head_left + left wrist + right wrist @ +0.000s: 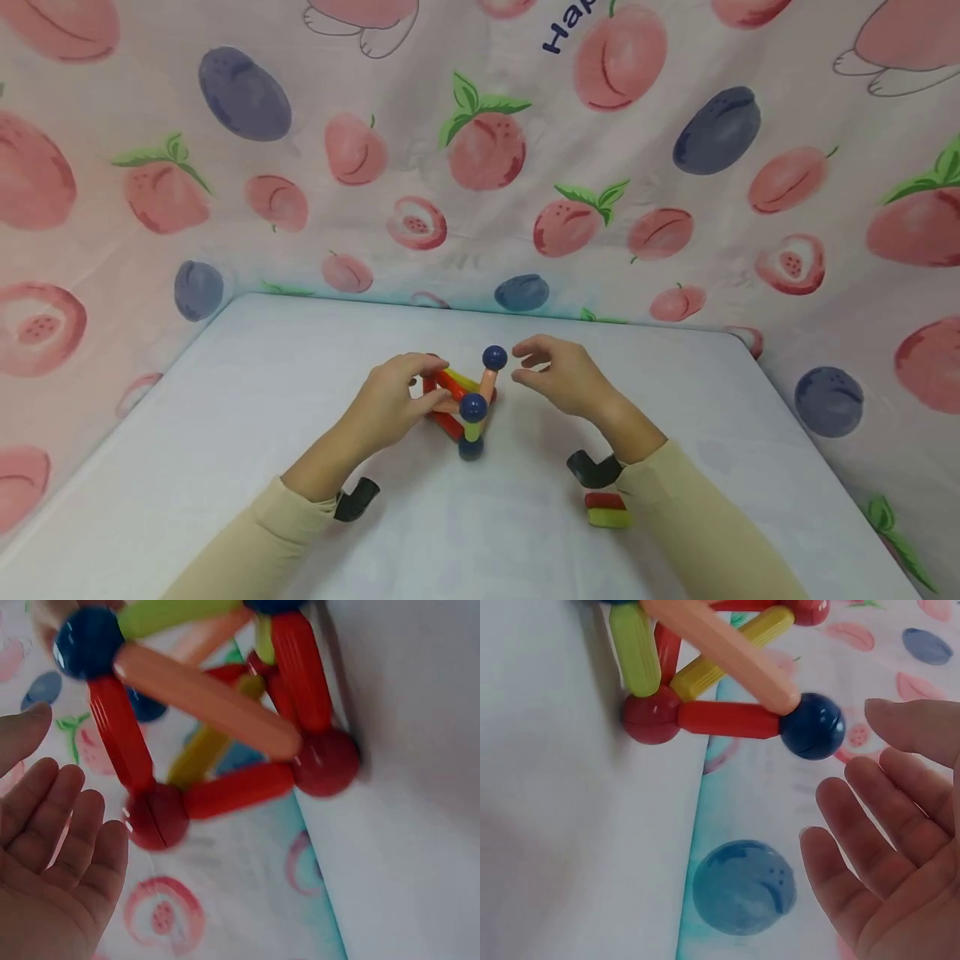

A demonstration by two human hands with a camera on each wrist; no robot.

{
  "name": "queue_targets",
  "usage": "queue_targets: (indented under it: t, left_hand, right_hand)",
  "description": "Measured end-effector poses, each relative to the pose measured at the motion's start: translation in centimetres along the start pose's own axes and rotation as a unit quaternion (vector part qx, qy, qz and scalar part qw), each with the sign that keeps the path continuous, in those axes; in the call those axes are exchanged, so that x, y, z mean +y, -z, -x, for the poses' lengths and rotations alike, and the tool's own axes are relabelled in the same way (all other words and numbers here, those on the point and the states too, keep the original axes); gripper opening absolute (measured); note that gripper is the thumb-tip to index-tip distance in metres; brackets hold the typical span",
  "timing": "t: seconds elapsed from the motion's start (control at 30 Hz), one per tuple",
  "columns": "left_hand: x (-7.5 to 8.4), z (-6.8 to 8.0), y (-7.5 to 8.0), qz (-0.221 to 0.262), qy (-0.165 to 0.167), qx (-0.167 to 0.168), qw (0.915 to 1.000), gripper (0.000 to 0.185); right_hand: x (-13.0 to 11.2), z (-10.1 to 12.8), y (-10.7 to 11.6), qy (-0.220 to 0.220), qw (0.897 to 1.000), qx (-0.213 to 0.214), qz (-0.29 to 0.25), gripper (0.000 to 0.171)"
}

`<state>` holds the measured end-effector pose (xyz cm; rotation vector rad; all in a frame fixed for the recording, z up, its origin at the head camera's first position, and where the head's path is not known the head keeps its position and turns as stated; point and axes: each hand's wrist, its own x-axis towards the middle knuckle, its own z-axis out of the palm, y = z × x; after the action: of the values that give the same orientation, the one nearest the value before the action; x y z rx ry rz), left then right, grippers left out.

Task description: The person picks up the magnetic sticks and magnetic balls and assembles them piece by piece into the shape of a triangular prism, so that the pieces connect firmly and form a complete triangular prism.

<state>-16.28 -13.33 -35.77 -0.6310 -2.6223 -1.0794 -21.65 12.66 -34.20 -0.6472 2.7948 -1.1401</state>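
A frame built of coloured rods and balls, like a magnetic building set, stands on the white table. It has blue balls (pixel 472 407), dark red balls (pixel 328 762), red rods (pixel 730 720), a yellow rod (pixel 735 652), yellow-green rods (pixel 635 651) and long peach rods (pixel 208 701). My left hand (pixel 390 402) is at its left side with loosely bent fingers, which in the left wrist view lie beside a dark red ball (pixel 156 817). On the other side my right hand (pixel 564 377) hovers with spread, relaxed fingers, a small gap from the top blue ball (pixel 495 357). Neither palm holds anything.
A loose red rod (pixel 604 500) and a yellow-green rod (pixel 609 518) lie side by side near the right forearm. Behind the white table (pixel 300 350) hangs a fruit-printed cloth (pixel 450 242). Black wrist mounts (pixel 594 469) stick out beneath both sleeves.
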Motion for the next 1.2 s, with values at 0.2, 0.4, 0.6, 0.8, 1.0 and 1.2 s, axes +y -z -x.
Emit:
queue_targets:
  t: [0.2, 0.4, 0.6, 0.8, 1.0, 1.2]
  left_hand:
    - [2.0, 0.1, -1.8, 0.039, -0.009, -0.022, 0.9989, 0.035]
    - [2.4, 0.0, -3.0, 0.029, -0.009, -0.006, 0.9995, 0.033]
    - [2.0, 0.0, -2.7, 0.026, -0.014, -0.013, 0.9995, 0.029]
    - [0.5, 0.7, -1.7, 0.014, -0.024, -0.016, 0.9995, 0.030]
    - [-0.9, 1.2, 0.0, 0.003, 0.007, -0.009, 0.9999, 0.031]
    - [-1.6, 1.0, 0.9, 0.019, 0.020, -0.002, 0.9996, 0.027]
  right_hand:
    - [0.2, -1.6, -0.5, 0.027, 1.000, 0.005, 0.009, 0.037]
    - [0.1, -2.5, -0.7, 0.046, 0.999, -0.026, 0.003, 0.039]
    - [0.4, -2.2, -0.5, 0.042, 0.998, -0.036, -0.011, 0.036]
    - [0.3, -1.5, -0.2, 0.020, 0.999, -0.042, -0.013, 0.032]
    - [0.0, -0.1, 0.0, 0.020, 0.998, -0.051, -0.007, 0.026]
    - [-0.2, 1.0, -0.1, 0.042, 0.997, -0.063, -0.002, 0.022]
